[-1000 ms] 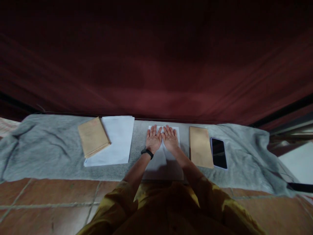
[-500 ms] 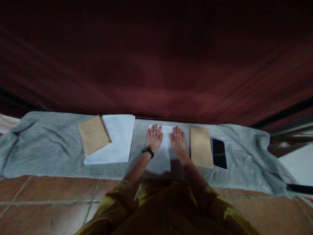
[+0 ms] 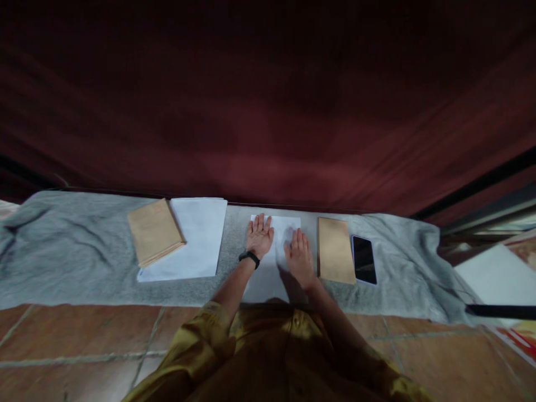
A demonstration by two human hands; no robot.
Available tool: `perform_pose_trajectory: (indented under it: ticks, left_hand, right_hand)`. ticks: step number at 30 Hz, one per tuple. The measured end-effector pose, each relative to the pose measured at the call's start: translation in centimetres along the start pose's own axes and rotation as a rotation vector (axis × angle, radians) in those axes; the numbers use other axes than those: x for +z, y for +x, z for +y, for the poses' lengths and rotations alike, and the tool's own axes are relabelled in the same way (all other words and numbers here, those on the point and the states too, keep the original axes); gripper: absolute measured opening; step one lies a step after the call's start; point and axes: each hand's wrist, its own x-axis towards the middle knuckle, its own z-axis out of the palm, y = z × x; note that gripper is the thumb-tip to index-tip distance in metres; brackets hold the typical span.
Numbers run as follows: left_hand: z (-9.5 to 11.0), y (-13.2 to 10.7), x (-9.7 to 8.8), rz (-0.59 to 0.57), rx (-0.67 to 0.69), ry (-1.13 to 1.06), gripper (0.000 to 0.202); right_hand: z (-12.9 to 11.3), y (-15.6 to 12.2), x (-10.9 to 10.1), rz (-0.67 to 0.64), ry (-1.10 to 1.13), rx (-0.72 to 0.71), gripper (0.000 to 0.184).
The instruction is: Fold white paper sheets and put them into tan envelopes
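Note:
A sheet of white paper (image 3: 268, 282) lies in front of me on a grey cloth (image 3: 238, 226). My left hand (image 3: 260, 237), with a black band on its wrist, rests flat on the paper's upper left part, fingers stretched out. Over the right side of the paper is my right hand (image 3: 299, 258), its fingers straight and pointing away from me; whether it touches the sheet I cannot tell. Neither hand grips anything. Just right of my right hand lies a stack of brown envelopes (image 3: 336, 251).
Left of my hands, more brown envelopes (image 3: 154, 231) lie tilted across a stack of white paper (image 3: 201, 234). A phone (image 3: 364, 259) lies right of the right-hand envelopes. A dark red surface (image 3: 268, 139) rises behind the cloth. Floor tiles (image 3: 96, 335) show in front.
My right hand has drawn back towards me from the sheet's top edge. My left hand stays near the top. The whole view has shifted slightly.

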Motion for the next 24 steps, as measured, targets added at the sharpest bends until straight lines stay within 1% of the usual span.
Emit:
perform_pose_trajectory:
  ticks: [2,4,7,10,14,17,19,21,24]
  left_hand:
    - [0.0,0.0,-0.1,-0.001,-0.001,-0.005,0.059]
    - [0.0,0.0,-0.3,-0.003,-0.003,-0.012,0.06]
    - [-0.1,-0.4,-0.6,0.006,0.004,-0.012,0.062]
    - [-0.6,-1.6,-1.1,0.028,0.019,0.014,0.063]
    - [-2.2,-4.8,-1.7,0.058,0.003,0.061,0.065]
    - [-3.7,-8.0,-2.3,0.07,-0.01,0.08,0.064]
    - [-4.4,-10.3,-2.7,0.067,0.006,0.086,0.061]
    - [-4.7,-12.4,-3.2,0.054,0.032,0.088,0.059]
    - [-4.3,-15.2,-3.8,0.014,0.1,0.092,0.056]
  right_hand:
    - [-1.3,-2.0,-0.9,-0.072,0.035,-0.104,0.06]
    - [-2.0,-3.9,-1.5,-0.084,0.051,-0.122,0.059]
    - [-1.6,-5.5,-2.0,-0.059,0.024,-0.084,0.058]
    - [-0.7,-5.9,-2.0,-0.028,-0.005,-0.068,0.056]
    - [-0.4,-5.9,-1.8,-0.012,-0.022,-0.081,0.058]
    - [-0.5,-6.0,-1.9,-0.002,-0.026,-0.086,0.059]
    - [-0.6,-6.0,-2.1,0.0,-0.029,-0.096,0.058]
    - [-0.5,-6.0,-2.1,0.005,-0.028,-0.105,0.058]
    - [-0.3,-6.0,-2.0,0.021,-0.019,-0.121,0.058]
